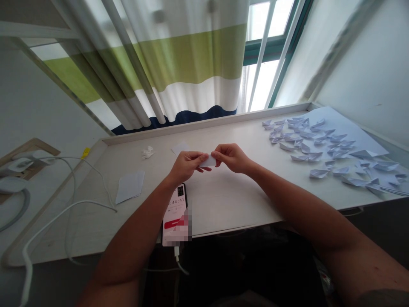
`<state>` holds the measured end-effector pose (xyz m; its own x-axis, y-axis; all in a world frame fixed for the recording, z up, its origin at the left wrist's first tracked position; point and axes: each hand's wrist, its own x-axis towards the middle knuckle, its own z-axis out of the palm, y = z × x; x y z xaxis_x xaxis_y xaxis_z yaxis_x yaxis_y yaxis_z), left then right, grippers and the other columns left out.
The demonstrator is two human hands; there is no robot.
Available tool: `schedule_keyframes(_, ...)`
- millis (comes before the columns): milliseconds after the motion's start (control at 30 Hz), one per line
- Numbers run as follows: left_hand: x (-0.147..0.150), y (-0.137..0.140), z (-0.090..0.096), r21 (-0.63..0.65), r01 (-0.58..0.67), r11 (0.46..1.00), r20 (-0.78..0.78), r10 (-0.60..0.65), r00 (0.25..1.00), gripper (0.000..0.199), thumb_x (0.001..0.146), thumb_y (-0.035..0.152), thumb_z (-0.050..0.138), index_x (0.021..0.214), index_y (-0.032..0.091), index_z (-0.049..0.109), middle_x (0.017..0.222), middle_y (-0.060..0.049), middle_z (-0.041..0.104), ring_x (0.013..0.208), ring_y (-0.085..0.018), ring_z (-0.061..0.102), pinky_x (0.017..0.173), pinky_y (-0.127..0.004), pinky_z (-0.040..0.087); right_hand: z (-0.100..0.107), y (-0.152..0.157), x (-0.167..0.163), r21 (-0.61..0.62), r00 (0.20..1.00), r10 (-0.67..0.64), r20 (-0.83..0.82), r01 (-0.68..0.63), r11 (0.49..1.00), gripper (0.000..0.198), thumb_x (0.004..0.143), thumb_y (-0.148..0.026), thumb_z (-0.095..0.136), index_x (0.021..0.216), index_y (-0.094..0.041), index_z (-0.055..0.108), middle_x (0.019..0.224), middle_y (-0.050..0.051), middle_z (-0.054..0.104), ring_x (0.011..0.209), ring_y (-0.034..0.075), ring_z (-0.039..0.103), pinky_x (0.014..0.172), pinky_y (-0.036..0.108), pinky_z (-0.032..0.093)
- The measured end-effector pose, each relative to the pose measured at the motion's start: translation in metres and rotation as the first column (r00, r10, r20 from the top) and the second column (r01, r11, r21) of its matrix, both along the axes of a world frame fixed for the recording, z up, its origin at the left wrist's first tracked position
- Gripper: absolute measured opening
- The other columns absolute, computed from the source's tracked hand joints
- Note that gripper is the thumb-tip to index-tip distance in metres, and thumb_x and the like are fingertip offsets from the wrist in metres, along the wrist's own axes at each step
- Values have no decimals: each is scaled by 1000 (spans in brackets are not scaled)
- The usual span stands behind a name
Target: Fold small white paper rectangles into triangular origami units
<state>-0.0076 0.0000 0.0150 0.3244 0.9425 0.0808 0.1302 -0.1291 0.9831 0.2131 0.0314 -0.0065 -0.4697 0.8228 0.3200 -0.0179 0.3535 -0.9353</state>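
Observation:
A small folded piece of white paper is held up above the middle of the desk. My left hand pinches its left end between thumb and fingers. At the right end, my right hand grips it with thumb and fingertips. Most of the paper's folds are hidden by the fingers. Behind my left hand lies a flat white paper sheet. On the right part of the desk several folded paper boats are spread in a loose group.
A phone with a charging cable lies at the desk's front edge below my left forearm. To the left are a stack of paper pieces, a crumpled tissue and white cables. Large white sheets lie at the far right.

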Motion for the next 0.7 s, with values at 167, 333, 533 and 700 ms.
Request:
schedule_keyframes(167,-1,0,2,-22,21,1000,28,-20,999,65,88,73,79,108,11,82,100,-15,85,90,-31,85,66,-32,65,0,1,1,5,999,6,-48,-6,1000,56,90,-73,78,86,-17,70,70,2,70,63,16,70,61,29,60)
schedule_keyframes(333,-5,2,3,20,-85,996,50,84,995,62,88,72,79,103,11,81,98,-14,83,86,-29,85,66,-32,65,2,2,4,58,995,81,-49,-78,995,47,92,-60,82,117,-21,78,97,3,73,77,16,75,65,30,66)
schedule_keyframes(533,-4,2,5,-16,-54,998,76,55,996,56,84,63,87,108,12,81,102,-15,85,89,-29,85,68,-33,66,1,3,6,54,997,73,-4,-72,996,35,94,-49,83,113,-20,80,95,4,75,76,16,74,67,31,66)
schedule_keyframes(700,-4,2,3,-21,-75,997,97,77,992,49,83,53,91,110,13,82,101,-13,85,86,-27,84,69,-34,66,-1,6,6,48,996,84,3,-84,995,35,97,-47,78,117,-19,79,94,4,76,76,15,73,66,31,66)
